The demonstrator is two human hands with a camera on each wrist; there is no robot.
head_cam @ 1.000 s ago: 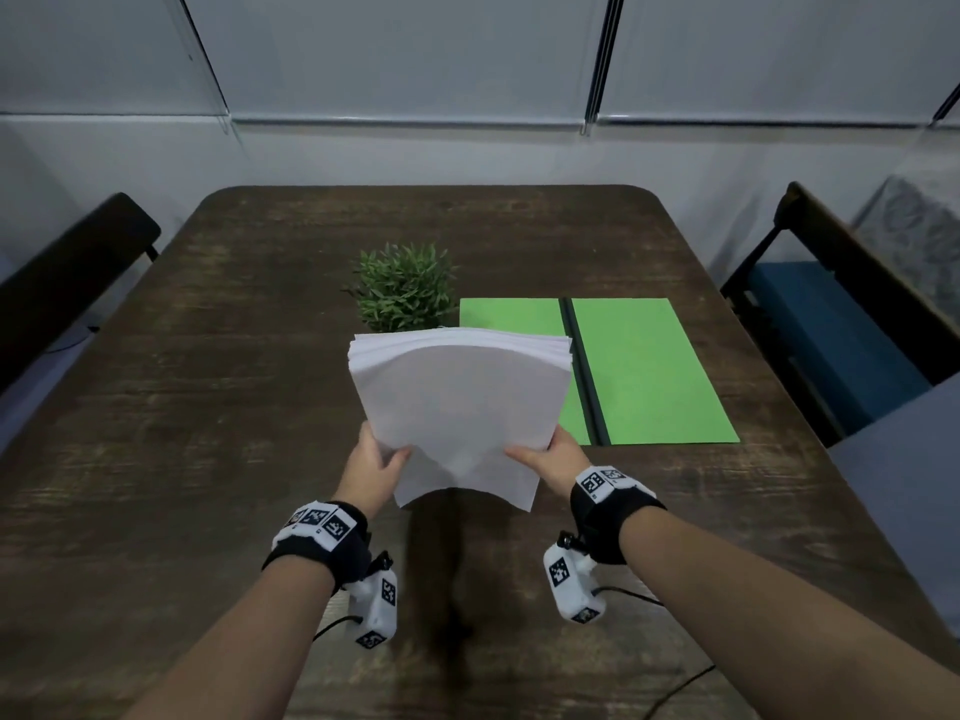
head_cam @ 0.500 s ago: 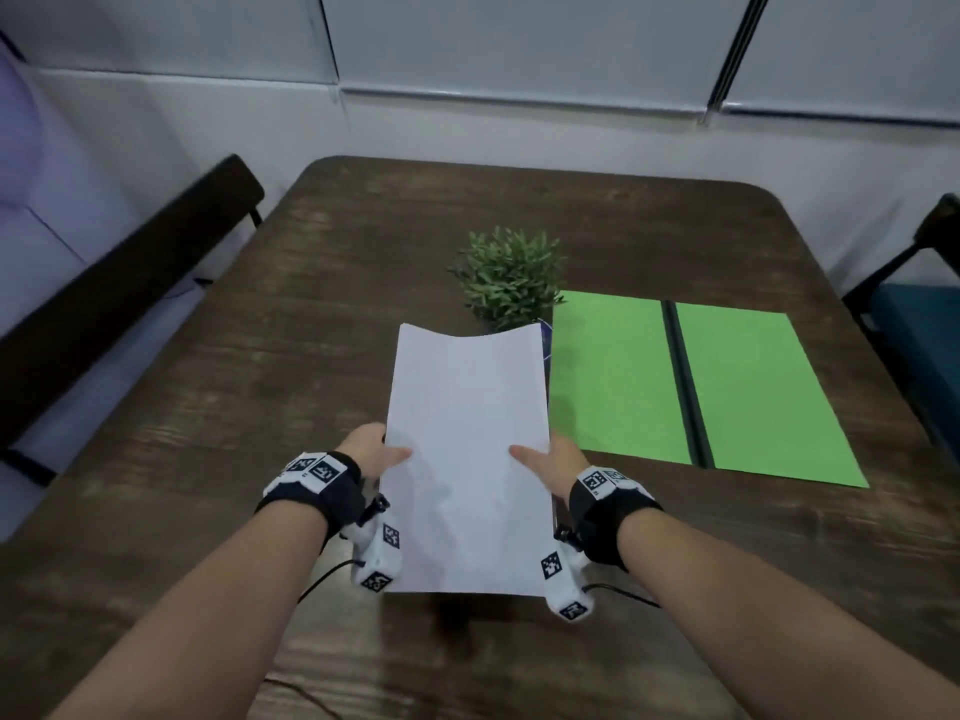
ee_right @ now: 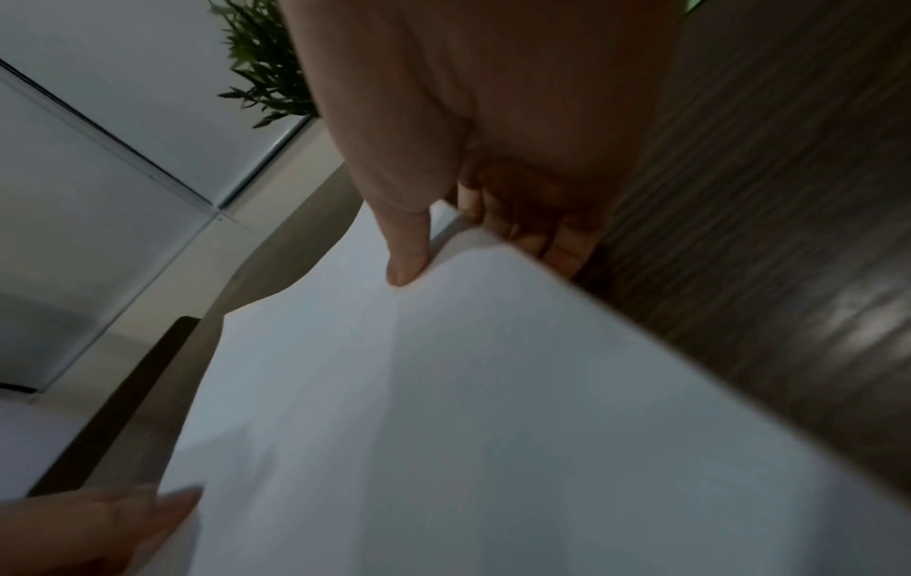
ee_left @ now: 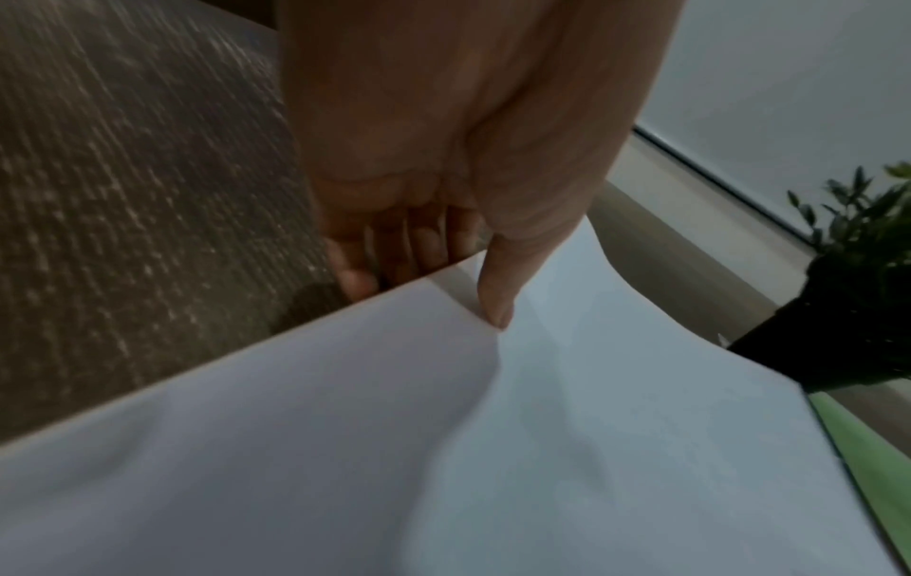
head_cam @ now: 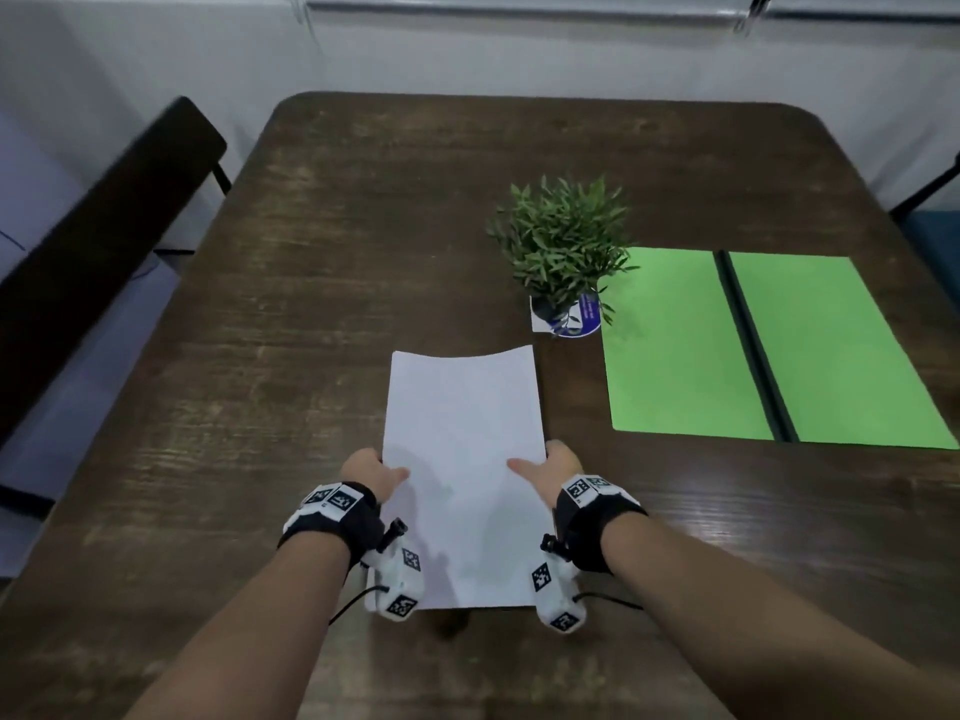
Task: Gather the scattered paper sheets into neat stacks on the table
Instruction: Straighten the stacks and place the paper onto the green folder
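Filling most of frame: dark wood worktop (head_cam: 322, 314). White paper stack (head_cam: 462, 459) at lower centre, long edges pinched, far edge bowed upward, sheets squared. Left hand (head_cam: 371, 472) grips left edge, thumb on top, fingers beneath; right hand (head_cam: 556, 467) grips right edge likewise.

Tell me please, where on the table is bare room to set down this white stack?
Left of the potted plant, bare wood reaches the table edge by the dark bench; the far strip toward the wall is bare too. The right side is crowded: two green sheets beside the plant. Both hands, left and right, hold the paper stack by its sides.
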